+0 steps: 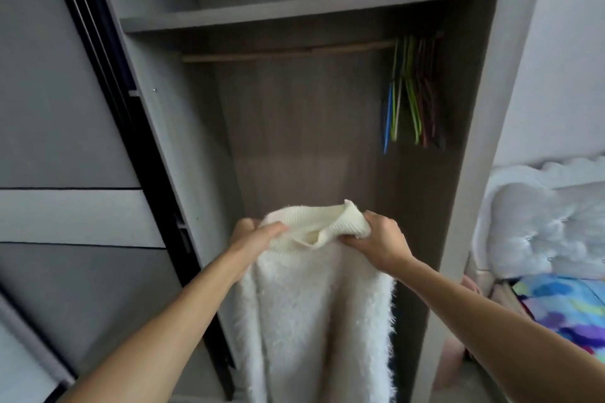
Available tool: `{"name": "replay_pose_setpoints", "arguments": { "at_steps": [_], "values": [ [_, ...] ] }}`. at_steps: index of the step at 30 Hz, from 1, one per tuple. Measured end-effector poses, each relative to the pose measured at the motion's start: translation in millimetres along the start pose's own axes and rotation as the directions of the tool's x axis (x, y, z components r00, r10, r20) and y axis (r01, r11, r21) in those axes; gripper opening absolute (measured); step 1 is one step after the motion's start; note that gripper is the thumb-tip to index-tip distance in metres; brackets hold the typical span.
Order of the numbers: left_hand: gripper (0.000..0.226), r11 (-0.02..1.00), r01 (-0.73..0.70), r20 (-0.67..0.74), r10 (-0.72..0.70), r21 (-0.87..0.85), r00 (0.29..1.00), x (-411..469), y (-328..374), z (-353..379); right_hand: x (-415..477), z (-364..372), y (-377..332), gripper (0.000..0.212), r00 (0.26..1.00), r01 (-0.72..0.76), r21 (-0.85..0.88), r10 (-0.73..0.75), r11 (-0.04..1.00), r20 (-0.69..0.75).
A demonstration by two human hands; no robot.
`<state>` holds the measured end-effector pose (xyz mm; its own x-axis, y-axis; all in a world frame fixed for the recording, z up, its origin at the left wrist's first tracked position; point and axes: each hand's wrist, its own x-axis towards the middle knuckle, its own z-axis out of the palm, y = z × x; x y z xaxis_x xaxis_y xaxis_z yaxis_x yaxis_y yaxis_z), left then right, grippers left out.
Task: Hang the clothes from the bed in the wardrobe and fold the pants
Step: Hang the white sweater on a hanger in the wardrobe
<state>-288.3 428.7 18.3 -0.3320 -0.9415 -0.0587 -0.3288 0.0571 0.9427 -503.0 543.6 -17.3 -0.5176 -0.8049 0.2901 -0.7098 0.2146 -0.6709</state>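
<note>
Head view. White fuzzy sweater (314, 288) held up inside the open wardrobe, well below the rail (278, 54). Long axis vertical: ribbed collar on top, body hanging straight down. L hand (258, 235) grips the collar's left side, thumb over the fabric. R hand (379, 239) holds the right side, fingers (352, 240) closed on a bunched fold of rib. Neck opening spread between the two hands.

Key relation: empty hangers (412, 88) bunched at the rail's right end, so up and to the right of both hands. R hand is the nearer. Judged next step: one hand frees itself to fetch a hanger, prob. the R, while the L keeps the collar.

Shelf (294, 10) sits just above the rail. Bed (563, 304), with bright cover, lies far right of the rail and lower.

Not resolved: sweater hem cut off by the frame's bottom edge; sleeves indistinguishable in the pile; hanger count and hooks lost in shadow and blur. No hanger seen in the sweater. Pants not in view.
</note>
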Motion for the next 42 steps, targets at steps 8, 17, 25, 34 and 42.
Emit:
{"name": "replay_pose_setpoints", "arguments": {
  "at_steps": [8, 17, 25, 34, 42],
  "values": [
    [0.021, 0.982, 0.020, 0.101, -0.040, 0.190, 0.994, 114.1, 23.2, 0.1, 110.7, 31.0, 18.4, 0.042, 0.996, -0.054, -0.057, 0.058, 0.997, 0.062],
    [0.011, 0.990, -0.141, 0.148, 0.136, 0.025, 0.980, 212.5, 64.6, 33.0, 198.7, 14.6, 17.3, 0.021, 0.981, -0.087, -0.098, 0.102, 0.991, 0.162],
    [0.021, 0.985, -0.167, 0.255, 0.152, 0.038, 0.955, 279.5, 69.9, 54.3, 272.9, -41.8, -45.0, 0.009, 0.875, 0.054, -0.738, -0.389, 0.673, -0.290],
    [0.016, 0.975, -0.211, 0.449, 0.162, 0.061, 0.879, 335.9, 60.1, 34.8, 316.6, -71.6, -32.3, 0.030, 0.866, -0.468, -0.815, -0.004, 0.342, -0.500],
    [0.025, 0.961, -0.261, 0.541, 0.173, 0.091, 0.823, 355.3, 54.6, 20.0, 304.4, -71.1, -29.5, 0.030, 0.835, -0.541, -0.793, 0.070, 0.279, -0.545]
  ]
}}
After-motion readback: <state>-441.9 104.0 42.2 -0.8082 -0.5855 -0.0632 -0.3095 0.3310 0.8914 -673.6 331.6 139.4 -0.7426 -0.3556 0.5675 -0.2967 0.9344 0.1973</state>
